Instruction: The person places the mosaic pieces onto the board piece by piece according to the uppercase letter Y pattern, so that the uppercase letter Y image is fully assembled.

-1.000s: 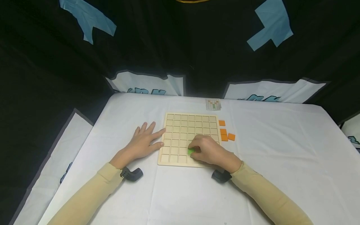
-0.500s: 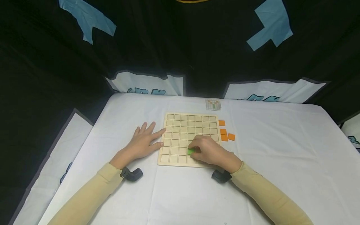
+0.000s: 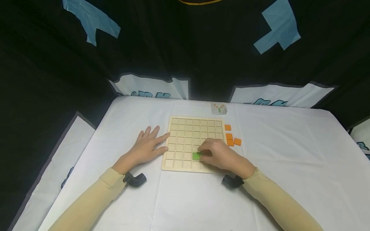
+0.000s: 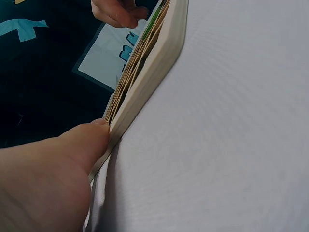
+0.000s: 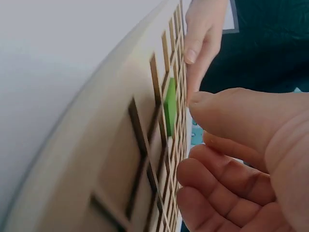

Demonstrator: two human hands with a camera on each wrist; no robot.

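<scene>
green tile [image 3: 196, 156] sits in a near-mid cell of the board [image 3: 179, 147]; prob light, stiff, slick-ish, not fragile, best pinched by opp. edges. r hand [image 3: 222, 154] just right of it, thumb & fingertips apart, holding nothing; l hand [image 3: 146, 147], fingers spread, touches board's left edge.

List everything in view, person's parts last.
Square wooden grid board: one, tan, central
Square tile: one, green, on board
Square tiles: four, orange, right of board
Printed card: one visible, pale, beyond board
Tablecloth: one, white, under board
Cloth backdrop: one, black, beyond table
Angular patches: two, blue, on backdrop
Lettered panels: several, white, around table
Curved strip: one, yellow, top edge
Devices: two, dark, at wrists
Sleeves: two, tan, on forearms
Left hand: one, board's left edge
Right hand: one, over board
</scene>
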